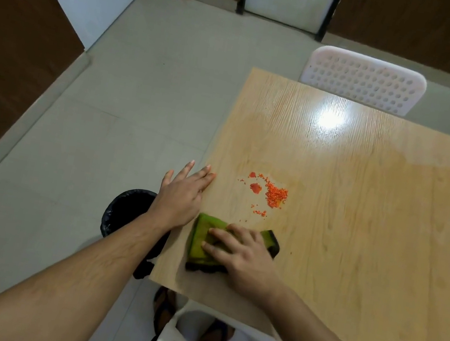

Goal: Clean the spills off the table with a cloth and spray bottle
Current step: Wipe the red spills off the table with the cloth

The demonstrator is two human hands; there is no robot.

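Low in the middle of the frame, the right hand (244, 256) presses flat-fingered on a folded green cloth (203, 244) at the table's (375, 212) left edge. Orange crumbs (275, 195), perhaps with some smeared sauce, lie just above it. The left hand (180, 195), fingers straight, holds nothing at the table edge above a black bin (123, 209).
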